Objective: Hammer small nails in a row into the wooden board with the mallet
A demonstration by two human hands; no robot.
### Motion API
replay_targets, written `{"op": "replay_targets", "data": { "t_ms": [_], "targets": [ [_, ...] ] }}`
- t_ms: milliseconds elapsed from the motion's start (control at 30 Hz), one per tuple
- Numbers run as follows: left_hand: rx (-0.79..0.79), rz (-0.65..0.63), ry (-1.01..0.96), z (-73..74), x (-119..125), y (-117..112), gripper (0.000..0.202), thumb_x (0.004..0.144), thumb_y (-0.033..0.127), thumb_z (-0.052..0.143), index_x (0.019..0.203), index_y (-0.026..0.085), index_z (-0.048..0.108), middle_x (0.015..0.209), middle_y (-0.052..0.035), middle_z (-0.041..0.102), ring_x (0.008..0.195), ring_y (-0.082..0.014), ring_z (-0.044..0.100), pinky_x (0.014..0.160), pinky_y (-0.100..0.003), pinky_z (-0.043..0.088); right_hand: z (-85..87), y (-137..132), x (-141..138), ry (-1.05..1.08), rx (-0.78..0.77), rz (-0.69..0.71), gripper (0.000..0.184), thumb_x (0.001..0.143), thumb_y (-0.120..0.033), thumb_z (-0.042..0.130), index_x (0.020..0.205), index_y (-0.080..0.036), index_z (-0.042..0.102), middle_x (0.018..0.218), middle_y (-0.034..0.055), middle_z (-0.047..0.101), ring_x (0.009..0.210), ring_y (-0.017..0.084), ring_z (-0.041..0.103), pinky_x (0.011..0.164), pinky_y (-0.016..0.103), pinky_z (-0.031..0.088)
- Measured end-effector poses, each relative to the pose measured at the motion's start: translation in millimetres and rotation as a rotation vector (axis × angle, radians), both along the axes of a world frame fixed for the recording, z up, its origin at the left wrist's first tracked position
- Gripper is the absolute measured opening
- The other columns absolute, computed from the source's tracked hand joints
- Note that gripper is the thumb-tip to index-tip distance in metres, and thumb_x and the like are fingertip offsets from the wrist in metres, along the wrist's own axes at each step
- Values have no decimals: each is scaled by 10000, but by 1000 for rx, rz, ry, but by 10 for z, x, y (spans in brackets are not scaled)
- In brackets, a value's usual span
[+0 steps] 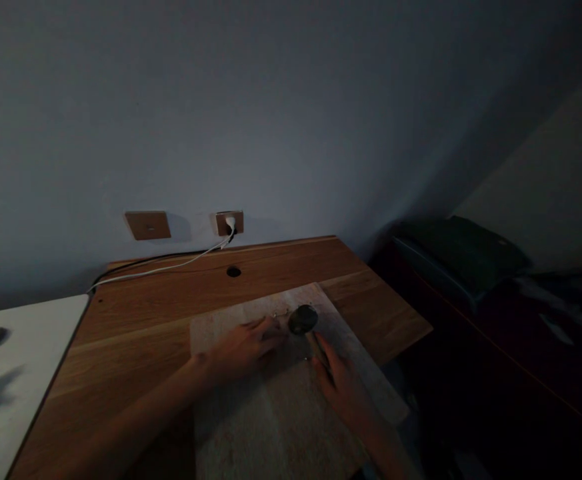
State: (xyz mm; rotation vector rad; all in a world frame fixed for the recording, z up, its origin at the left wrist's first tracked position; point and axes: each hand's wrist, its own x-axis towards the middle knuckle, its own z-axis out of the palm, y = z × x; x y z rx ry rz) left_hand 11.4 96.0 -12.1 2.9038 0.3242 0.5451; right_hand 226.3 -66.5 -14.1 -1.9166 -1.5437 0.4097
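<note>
Under the left hand's (245, 348) fingertips, laid flat and close together, lies a pale mat (271, 427). The right hand's (343, 387) fingers close round the handle of a round-headed tool (303, 319), its head on the mat just beside them. Its long axis runs handle-near, head toward the wall (291, 133). Best keep those fingertips clear of the head.

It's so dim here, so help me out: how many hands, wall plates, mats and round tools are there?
Hands: 2, left hand, right hand
Wall plates: 2
Mat: 1
Round tool: 1
Total: 6
</note>
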Motion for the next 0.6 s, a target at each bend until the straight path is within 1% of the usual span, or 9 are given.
{"op": "replay_targets", "data": {
  "t_ms": [67,100,167,267,367,500,600],
  "targets": [
    [25,-21,-16,-23,21,-26,308,966,229,570,1263,259,643,1235,-96,598,1108,-248,606,936,-376,535,2,-2,2,3,4,8,511,1007,-377,400,1470,-197,520,1169,148,763,999,295,739,898,439,573],
    [34,-21,-19,-24,27,-30,281,966,229,574,1232,255,661,1236,-99,601,1114,-254,599,945,-387,527,-2,-4,5,6,5,7,510,1011,-382,399,1473,-198,517,1182,148,759,1007,294,737,901,438,571],
    [50,-14,-16,-11,28,-22,211,966,214,573,1140,233,690,1207,-100,621,1090,-257,601,945,-399,516,-19,-9,14,10,-2,0,513,1018,-385,396,1482,-196,505,1166,146,762,991,293,739,887,437,574],
    [59,-31,22,29,16,15,127,958,184,574,1018,200,684,1069,-86,667,1031,-252,617,931,-395,504,-53,-13,31,17,-7,-2,510,1020,-368,392,1488,-195,498,1114,136,773,951,289,746,849,423,583],
    [47,-40,44,53,-2,53,129,955,164,557,1018,202,663,1017,-66,684,1013,-241,632,941,-390,495,-64,-9,37,23,3,13,513,1019,-370,387,1488,-193,496,1128,144,771,971,291,745,849,417,585],
    [49,-58,73,69,-26,93,163,938,117,549,1009,209,664,987,-56,691,989,-229,651,937,-371,495,-15,-1,15,29,0,12,520,1007,-373,387,1479,-189,505,1206,160,749,1051,301,731,905,443,575],
    [71,-60,97,88,-41,109,137,929,122,569,972,212,664,974,-48,685,965,-222,656,919,-356,502,26,-2,-2,44,-15,0,517,1006,-382,387,1472,-198,515,1162,151,766,993,301,745,863,444,587]
  ]
}}
